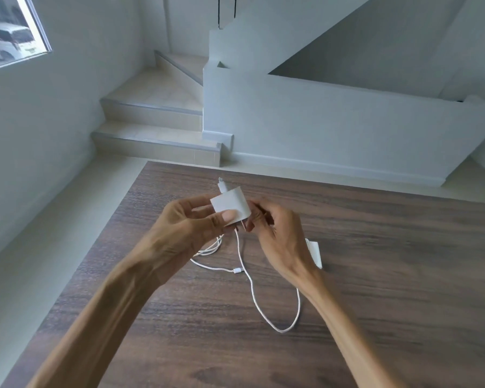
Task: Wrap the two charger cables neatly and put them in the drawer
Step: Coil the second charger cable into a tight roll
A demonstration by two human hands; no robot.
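Observation:
My left hand (188, 222) holds a white charger block (230, 204) above the wooden table (403, 289), thumb pressed on its near face, plug pins pointing away. My right hand (275, 233) pinches the white cable (252, 289) right where it leaves the block. That cable hangs down and loops across the table. A second white charger block (315, 253) lies on the table, partly hidden behind my right wrist. A second cable end with a small connector (237, 271) lies under my hands, its coils partly hidden by my left hand. No drawer is in view.
The table's far edge (291, 176) runs just beyond my hands and its left edge slants down to the lower left. Past it are pale floor tiles, stairs (151, 130) rising at the back left and a white stair wall (333, 121).

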